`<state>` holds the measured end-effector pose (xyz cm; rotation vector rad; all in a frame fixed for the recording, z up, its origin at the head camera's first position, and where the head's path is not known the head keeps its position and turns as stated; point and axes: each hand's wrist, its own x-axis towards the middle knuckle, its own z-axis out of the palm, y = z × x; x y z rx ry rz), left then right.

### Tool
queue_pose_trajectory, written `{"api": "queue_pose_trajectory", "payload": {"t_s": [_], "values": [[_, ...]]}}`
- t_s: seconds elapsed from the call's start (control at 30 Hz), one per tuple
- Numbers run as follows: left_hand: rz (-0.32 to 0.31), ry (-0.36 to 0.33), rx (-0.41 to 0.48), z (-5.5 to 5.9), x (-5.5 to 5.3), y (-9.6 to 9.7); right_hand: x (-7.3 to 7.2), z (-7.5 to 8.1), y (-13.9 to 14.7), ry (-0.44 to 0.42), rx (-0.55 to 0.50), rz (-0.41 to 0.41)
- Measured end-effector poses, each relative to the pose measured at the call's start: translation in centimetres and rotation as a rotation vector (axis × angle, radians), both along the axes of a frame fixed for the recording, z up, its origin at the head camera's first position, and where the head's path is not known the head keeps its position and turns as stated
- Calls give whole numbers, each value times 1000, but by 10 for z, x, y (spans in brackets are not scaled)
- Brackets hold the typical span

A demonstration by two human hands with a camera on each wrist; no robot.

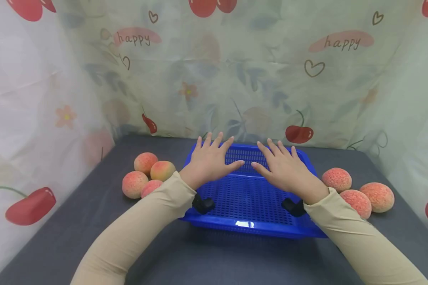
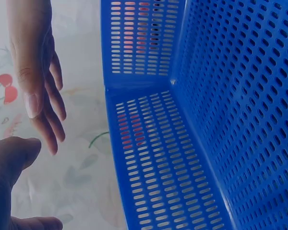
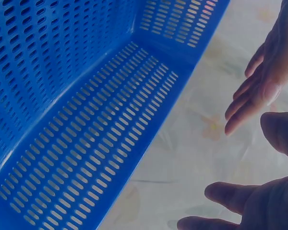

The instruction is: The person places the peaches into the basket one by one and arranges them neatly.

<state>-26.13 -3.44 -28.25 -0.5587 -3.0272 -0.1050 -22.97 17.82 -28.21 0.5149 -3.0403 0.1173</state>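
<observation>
Both hands hover over a blue plastic basket (image 1: 249, 198) with perforated walls and floor. In the head view the left hand (image 1: 212, 160) is spread above the basket's left half, palm down. The right hand (image 1: 285, 168) mirrors it over the right half, fingers also spread and straight. The two thumbs point at each other with a small gap between them. Neither hand holds anything. Inside the basket no object shows in either wrist view. Left of it, several peaches (image 1: 134, 184) lie grouped, one partly behind the left sleeve. To the right sit more peaches (image 1: 337, 179), one partly covered by the right sleeve.
A dark grey tabletop (image 1: 221, 257) carries everything. Printed curtains (image 1: 214, 79) with cherries, hearts and lettering close off the back and both sides. Black wrist straps (image 1: 203, 204) with cameras are worn below each hand.
</observation>
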Motion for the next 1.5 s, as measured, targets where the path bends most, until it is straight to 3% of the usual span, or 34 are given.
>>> {"api": "queue_pose_trajectory", "payload": {"t_s": [0.3, 0.77, 1.07, 1.5], "values": [[-10, -30, -12, 5, -1, 1, -1, 6, -1, -16, 6, 22], [-37, -186, 7, 10, -3, 4, -2, 10, 2, -136, -30, 0], [-62, -192, 38, 14, -4, 0, -4, 15, 12, -164, -101, -4], [-106, -204, 121, 25, -2, -12, -6, 24, 33, -140, -230, 13]]}}
